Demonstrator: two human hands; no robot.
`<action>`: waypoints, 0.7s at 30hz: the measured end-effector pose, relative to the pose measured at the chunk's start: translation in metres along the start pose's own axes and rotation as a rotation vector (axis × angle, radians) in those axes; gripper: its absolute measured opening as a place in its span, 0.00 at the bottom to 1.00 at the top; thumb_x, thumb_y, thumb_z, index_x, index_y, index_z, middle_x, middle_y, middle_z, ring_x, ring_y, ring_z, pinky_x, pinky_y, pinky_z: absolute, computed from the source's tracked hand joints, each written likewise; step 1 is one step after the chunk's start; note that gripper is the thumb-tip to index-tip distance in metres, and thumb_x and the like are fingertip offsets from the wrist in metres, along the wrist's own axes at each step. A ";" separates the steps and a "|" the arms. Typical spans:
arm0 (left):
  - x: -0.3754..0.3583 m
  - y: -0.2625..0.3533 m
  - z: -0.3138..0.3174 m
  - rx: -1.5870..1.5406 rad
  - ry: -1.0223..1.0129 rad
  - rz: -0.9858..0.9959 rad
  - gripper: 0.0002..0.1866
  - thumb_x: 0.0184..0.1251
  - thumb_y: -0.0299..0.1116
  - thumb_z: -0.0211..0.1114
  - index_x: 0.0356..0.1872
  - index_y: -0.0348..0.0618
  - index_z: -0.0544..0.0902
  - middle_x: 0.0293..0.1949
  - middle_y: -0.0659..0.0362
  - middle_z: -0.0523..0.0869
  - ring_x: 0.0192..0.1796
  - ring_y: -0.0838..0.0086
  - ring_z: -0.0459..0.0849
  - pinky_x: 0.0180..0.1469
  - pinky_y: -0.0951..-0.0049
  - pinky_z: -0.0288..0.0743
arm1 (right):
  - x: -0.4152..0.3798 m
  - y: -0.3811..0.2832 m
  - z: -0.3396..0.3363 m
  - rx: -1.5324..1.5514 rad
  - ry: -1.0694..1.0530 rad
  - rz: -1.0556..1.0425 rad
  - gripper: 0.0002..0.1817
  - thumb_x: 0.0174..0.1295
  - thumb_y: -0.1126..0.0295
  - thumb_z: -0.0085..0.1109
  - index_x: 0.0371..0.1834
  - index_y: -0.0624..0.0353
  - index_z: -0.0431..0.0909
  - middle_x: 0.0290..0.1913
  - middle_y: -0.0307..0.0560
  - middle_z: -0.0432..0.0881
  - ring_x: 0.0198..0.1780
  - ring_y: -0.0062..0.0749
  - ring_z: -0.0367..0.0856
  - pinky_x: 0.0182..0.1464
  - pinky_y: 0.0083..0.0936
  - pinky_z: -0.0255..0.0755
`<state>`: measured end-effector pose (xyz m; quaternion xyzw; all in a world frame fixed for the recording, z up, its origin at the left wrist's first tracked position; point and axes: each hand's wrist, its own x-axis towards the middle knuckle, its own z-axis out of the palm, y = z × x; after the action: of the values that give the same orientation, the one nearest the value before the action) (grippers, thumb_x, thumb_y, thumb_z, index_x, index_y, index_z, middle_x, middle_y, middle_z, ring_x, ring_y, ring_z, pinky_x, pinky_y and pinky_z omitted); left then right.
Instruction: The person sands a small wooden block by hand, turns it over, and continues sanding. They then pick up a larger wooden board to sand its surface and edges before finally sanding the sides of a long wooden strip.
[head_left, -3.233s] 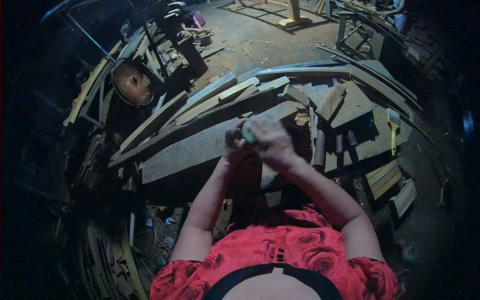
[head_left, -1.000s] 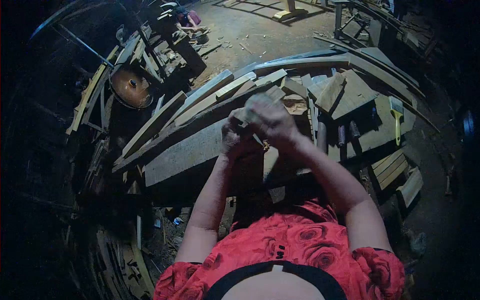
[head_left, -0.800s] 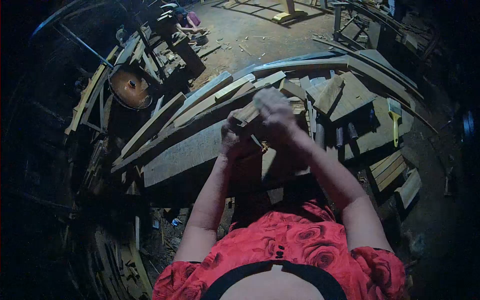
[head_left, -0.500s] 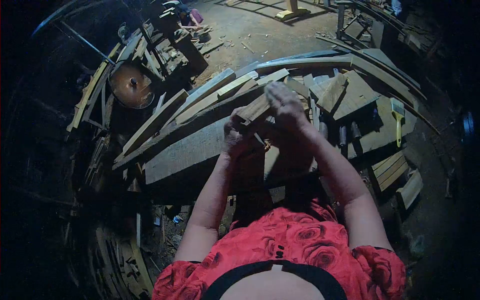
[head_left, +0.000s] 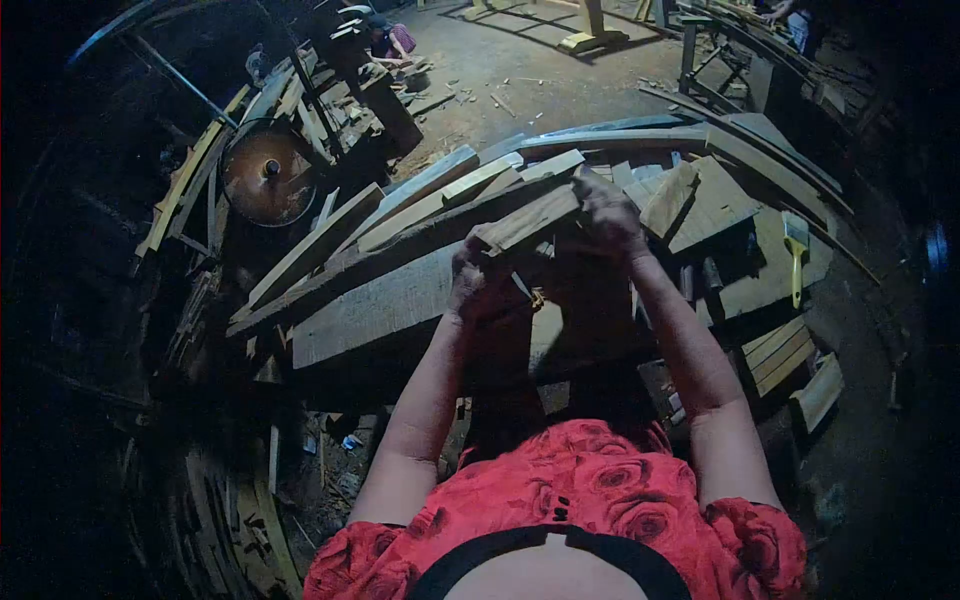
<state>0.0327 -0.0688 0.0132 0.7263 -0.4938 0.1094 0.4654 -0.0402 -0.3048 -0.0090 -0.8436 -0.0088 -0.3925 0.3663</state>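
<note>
A short, pale wooden block (head_left: 530,222) lies slantwise between my two hands, above the workbench. My left hand (head_left: 474,278) is closed round its lower left end, with part of the fingers in shadow. At the upper right end, my right hand (head_left: 612,214) is closed with its fingers against the wood; the underside of this grip is hidden. Just beyond the block runs a long dark-edged plank (head_left: 390,258). A thin pale sliver and a small yellowish scrap show below the block, too small to name.
Several wooden strips (head_left: 420,195) lie along the bench's far side. A yellow-handled paintbrush (head_left: 796,262) rests at the right, near dark cylindrical pieces (head_left: 712,276). A rusty round disc (head_left: 268,172) stands at left. Another person (head_left: 390,42) crouches at the back.
My right hand has slid from the top of the block outward to its right end, uncovering more of the wood. My left hand keeps its hold, nearly in place.
</note>
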 end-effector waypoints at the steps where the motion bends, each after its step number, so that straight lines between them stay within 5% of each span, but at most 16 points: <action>1: -0.001 0.002 0.002 -0.422 0.053 -0.358 0.23 0.49 0.36 0.71 0.48 0.42 0.75 0.37 0.59 0.83 0.40 0.71 0.81 0.43 0.72 0.75 | 0.002 -0.009 -0.008 -0.004 -0.002 -0.006 0.14 0.62 0.67 0.49 0.43 0.63 0.80 0.39 0.51 0.81 0.39 0.35 0.80 0.42 0.25 0.73; 3: -0.004 -0.014 0.008 -0.369 0.069 -0.354 0.22 0.51 0.35 0.70 0.48 0.42 0.74 0.35 0.60 0.82 0.38 0.72 0.81 0.41 0.73 0.75 | 0.000 -0.038 -0.028 0.402 0.278 0.383 0.17 0.67 0.63 0.45 0.46 0.64 0.78 0.38 0.55 0.82 0.39 0.39 0.81 0.40 0.29 0.72; 6: -0.004 -0.010 0.001 -0.488 0.110 -0.456 0.20 0.54 0.33 0.67 0.48 0.42 0.74 0.35 0.62 0.81 0.35 0.76 0.80 0.36 0.76 0.76 | -0.016 -0.027 -0.038 0.214 0.298 0.549 0.20 0.69 0.60 0.43 0.48 0.65 0.77 0.38 0.59 0.82 0.40 0.42 0.81 0.40 0.33 0.72; 7: 0.000 0.001 -0.004 -0.666 0.134 -0.557 0.19 0.55 0.32 0.66 0.47 0.42 0.74 0.35 0.62 0.81 0.34 0.79 0.80 0.34 0.77 0.76 | -0.023 -0.019 -0.033 0.215 0.298 0.547 0.20 0.69 0.60 0.43 0.48 0.65 0.77 0.38 0.59 0.82 0.40 0.42 0.81 0.40 0.33 0.72; 9: 0.006 0.020 -0.003 -0.659 0.248 -0.453 0.18 0.57 0.33 0.64 0.48 0.42 0.74 0.35 0.62 0.80 0.33 0.81 0.79 0.32 0.79 0.75 | -0.037 -0.002 -0.020 0.119 0.390 0.393 0.21 0.69 0.57 0.44 0.47 0.65 0.78 0.38 0.61 0.82 0.40 0.43 0.81 0.41 0.35 0.72; 10: 0.006 0.022 -0.003 -0.709 0.273 -0.523 0.17 0.58 0.33 0.63 0.48 0.41 0.74 0.35 0.62 0.81 0.33 0.80 0.79 0.33 0.78 0.75 | -0.031 -0.031 -0.029 0.144 0.323 0.579 0.22 0.67 0.55 0.46 0.47 0.65 0.78 0.37 0.61 0.82 0.40 0.44 0.82 0.42 0.35 0.72; 12: 0.006 0.017 0.000 -0.762 0.301 -0.591 0.16 0.59 0.34 0.61 0.48 0.41 0.75 0.36 0.62 0.81 0.33 0.79 0.79 0.34 0.77 0.75 | -0.028 -0.046 -0.030 0.171 0.301 0.601 0.21 0.66 0.56 0.47 0.49 0.64 0.77 0.41 0.61 0.81 0.43 0.45 0.81 0.44 0.34 0.72; 14: 0.006 -0.005 0.003 -0.836 0.279 -0.398 0.16 0.61 0.34 0.58 0.49 0.41 0.76 0.37 0.59 0.81 0.36 0.76 0.80 0.40 0.76 0.75 | -0.021 -0.074 -0.033 0.200 0.279 0.621 0.21 0.66 0.56 0.49 0.50 0.63 0.76 0.45 0.61 0.80 0.47 0.46 0.80 0.46 0.33 0.72; 17: 0.004 -0.015 -0.006 -0.804 0.107 -0.521 0.18 0.59 0.39 0.60 0.48 0.39 0.74 0.44 0.56 0.80 0.43 0.72 0.79 0.47 0.68 0.74 | -0.015 -0.102 -0.025 0.267 0.167 0.365 0.22 0.64 0.57 0.50 0.56 0.60 0.73 0.56 0.60 0.74 0.56 0.50 0.74 0.54 0.35 0.69; 18: 0.002 -0.016 -0.009 -0.806 0.106 -0.523 0.18 0.59 0.39 0.60 0.48 0.39 0.74 0.44 0.56 0.80 0.43 0.72 0.79 0.47 0.68 0.74 | -0.022 -0.082 -0.002 0.027 0.126 0.201 0.22 0.64 0.58 0.49 0.57 0.58 0.72 0.59 0.59 0.71 0.59 0.49 0.71 0.58 0.37 0.66; 19: 0.001 -0.013 -0.012 -0.410 0.104 -0.176 0.20 0.61 0.42 0.58 0.48 0.38 0.74 0.45 0.55 0.80 0.45 0.72 0.79 0.47 0.68 0.74 | -0.027 -0.067 0.014 -0.211 0.084 0.032 0.22 0.64 0.58 0.49 0.59 0.56 0.71 0.62 0.57 0.68 0.62 0.49 0.67 0.62 0.40 0.62; 21: -0.002 -0.025 -0.010 -0.008 0.105 0.168 0.21 0.63 0.45 0.56 0.48 0.37 0.74 0.45 0.55 0.80 0.46 0.71 0.79 0.47 0.68 0.73 | -0.030 -0.056 0.026 -0.340 0.074 0.003 0.21 0.65 0.58 0.48 0.58 0.56 0.72 0.62 0.56 0.69 0.62 0.48 0.67 0.63 0.42 0.59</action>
<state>0.0552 -0.0574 0.0036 0.6737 -0.5285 0.1842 0.4826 -0.0607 -0.2396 -0.0062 -0.8784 0.0724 -0.4184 0.2191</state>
